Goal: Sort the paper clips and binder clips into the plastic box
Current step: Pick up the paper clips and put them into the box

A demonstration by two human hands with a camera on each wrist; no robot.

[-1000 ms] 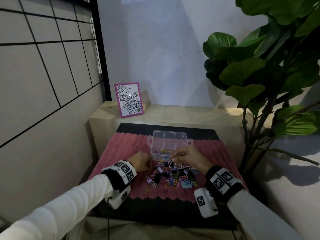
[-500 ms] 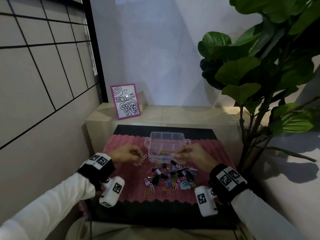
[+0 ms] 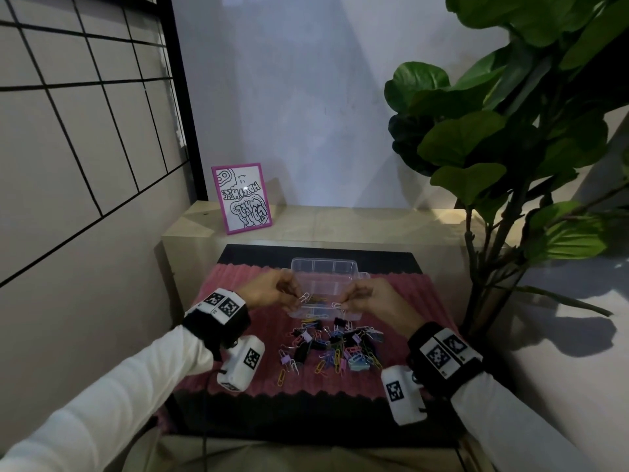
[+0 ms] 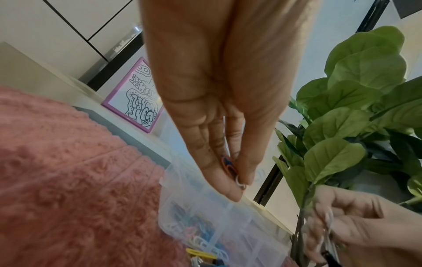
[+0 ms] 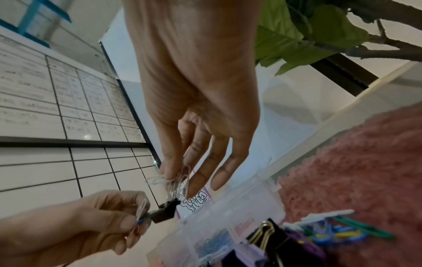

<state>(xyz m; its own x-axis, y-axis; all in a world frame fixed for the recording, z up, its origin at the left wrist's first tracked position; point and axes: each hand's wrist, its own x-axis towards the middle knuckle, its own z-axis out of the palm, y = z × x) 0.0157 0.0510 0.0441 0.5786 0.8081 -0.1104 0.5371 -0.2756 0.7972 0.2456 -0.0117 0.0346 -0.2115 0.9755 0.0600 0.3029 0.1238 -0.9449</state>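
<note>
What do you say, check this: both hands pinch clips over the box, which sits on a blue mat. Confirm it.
One thing is wrong: the mat is pink, not blue, as the head view shows. The rest holds: the left hand and right hand pinch clips over the box.

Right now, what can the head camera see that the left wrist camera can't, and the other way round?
Only the head view shows the loose clip pile on the mat and both wristbands. Only the left wrist view shows an orange clip tucked in the left hand. Both show the plastic box, the pink-framed picture, the plant and the right hand.
</note>
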